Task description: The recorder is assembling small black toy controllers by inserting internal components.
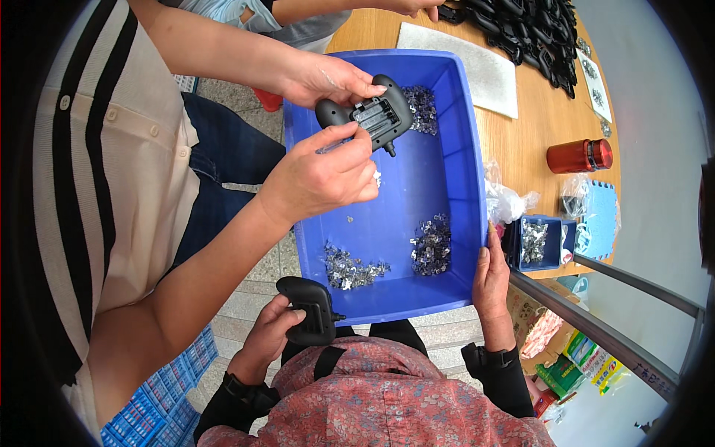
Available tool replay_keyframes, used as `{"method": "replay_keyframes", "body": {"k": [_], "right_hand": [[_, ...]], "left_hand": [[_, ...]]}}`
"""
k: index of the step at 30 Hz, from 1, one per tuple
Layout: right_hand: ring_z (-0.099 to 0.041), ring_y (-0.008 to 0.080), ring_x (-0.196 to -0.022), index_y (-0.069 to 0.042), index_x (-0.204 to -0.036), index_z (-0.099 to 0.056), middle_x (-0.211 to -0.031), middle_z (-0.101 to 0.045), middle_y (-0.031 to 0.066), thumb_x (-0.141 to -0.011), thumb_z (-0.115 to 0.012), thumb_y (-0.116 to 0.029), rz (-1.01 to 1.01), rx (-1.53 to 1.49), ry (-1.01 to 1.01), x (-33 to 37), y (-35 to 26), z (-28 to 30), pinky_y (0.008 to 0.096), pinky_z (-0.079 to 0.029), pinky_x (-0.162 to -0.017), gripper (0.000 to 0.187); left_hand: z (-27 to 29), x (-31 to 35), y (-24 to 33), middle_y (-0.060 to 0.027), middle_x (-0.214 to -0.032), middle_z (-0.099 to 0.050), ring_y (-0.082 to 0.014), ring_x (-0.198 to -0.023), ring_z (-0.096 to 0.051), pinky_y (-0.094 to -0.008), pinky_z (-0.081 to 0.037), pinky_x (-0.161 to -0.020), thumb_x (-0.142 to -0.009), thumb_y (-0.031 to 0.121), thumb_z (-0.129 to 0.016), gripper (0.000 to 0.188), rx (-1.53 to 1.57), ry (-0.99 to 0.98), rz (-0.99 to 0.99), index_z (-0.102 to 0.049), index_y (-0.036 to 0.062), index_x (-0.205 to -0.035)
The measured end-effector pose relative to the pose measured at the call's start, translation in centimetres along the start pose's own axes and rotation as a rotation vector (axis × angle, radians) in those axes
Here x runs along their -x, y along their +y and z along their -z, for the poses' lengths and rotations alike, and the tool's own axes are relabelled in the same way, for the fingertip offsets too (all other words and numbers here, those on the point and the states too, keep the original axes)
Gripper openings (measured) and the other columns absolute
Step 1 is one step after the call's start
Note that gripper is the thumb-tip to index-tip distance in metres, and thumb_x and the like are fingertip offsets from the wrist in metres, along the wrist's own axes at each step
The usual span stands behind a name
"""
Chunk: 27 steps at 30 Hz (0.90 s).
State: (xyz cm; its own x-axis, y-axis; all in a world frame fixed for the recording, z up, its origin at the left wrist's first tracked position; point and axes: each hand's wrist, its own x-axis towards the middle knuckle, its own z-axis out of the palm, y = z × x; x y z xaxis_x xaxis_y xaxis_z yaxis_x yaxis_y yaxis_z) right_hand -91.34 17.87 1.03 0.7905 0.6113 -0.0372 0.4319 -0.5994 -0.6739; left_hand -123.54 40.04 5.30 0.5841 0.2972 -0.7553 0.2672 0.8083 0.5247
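Controller (316, 304) in left grip (267, 331) is black and rounded.

The person wears a loose coral-red top (398, 398) scattered with a small, leafy pattern in paler and greyish tones, its cloth softly creased. Long black sleeves (500, 380) cover the forearms. Around each wrist sits a black band (490, 357) – dark, with a blocky fitting. A short black strap (328, 362) crosses the top; the trousers (402, 333) are black – plain and dark.
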Motion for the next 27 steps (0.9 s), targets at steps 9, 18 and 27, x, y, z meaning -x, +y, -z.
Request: {"method": "replay_keyframes", "body": {"k": [9, 18, 27], "right_hand": [[-0.054, 0.0375, -0.126, 0.003, -0.143, -0.044, -0.137, -0.055, 0.0259, -0.104, -0.042, -0.017, -0.012, -0.003, -0.006, 0.04, 0.41, -0.07, 0.0406, -0.041, -0.107, 0.044], [-0.054, 0.0379, -0.127, 0.004, -0.144, -0.044, -0.138, -0.054, 0.0260, -0.104, -0.042, -0.016, -0.005, 0.009, -0.005, 0.08, 0.35, 0.02, 0.0406, -0.041, -0.108, 0.044], [-0.054, 0.0377, -0.127, 0.004, -0.144, -0.043, -0.138, -0.053, 0.0261, -0.104, -0.041, -0.014, 0.016, 0.029, -0.009, -0.01, 0.03, 0.06, 0.0404, -0.040, -0.108, 0.044]], "left_hand": [[-0.12, 0.06, 0.05, -0.0103, -0.121, -0.063, -0.0174, -0.111, -0.063, -0.0340, -0.051, -0.098, -0.093, 0.000, -0.051, 0.039, -0.005, 0.009, -0.020, -0.051, -0.0011, -0.132], [-0.20, 0.22, 0.09, -0.0094, -0.122, -0.063, -0.0167, -0.111, -0.062, -0.0341, -0.051, -0.098, -0.093, 0.000, -0.050, 0.039, -0.005, 0.003, -0.039, -0.052, -0.0002, -0.132], [-0.09, 0.24, 0.07, -0.0091, -0.122, -0.064, -0.0162, -0.110, -0.063, -0.0333, -0.052, -0.097, -0.093, 0.000, -0.050, 0.039, -0.007, 0.002, -0.041, -0.052, 0.0001, -0.132]]}}
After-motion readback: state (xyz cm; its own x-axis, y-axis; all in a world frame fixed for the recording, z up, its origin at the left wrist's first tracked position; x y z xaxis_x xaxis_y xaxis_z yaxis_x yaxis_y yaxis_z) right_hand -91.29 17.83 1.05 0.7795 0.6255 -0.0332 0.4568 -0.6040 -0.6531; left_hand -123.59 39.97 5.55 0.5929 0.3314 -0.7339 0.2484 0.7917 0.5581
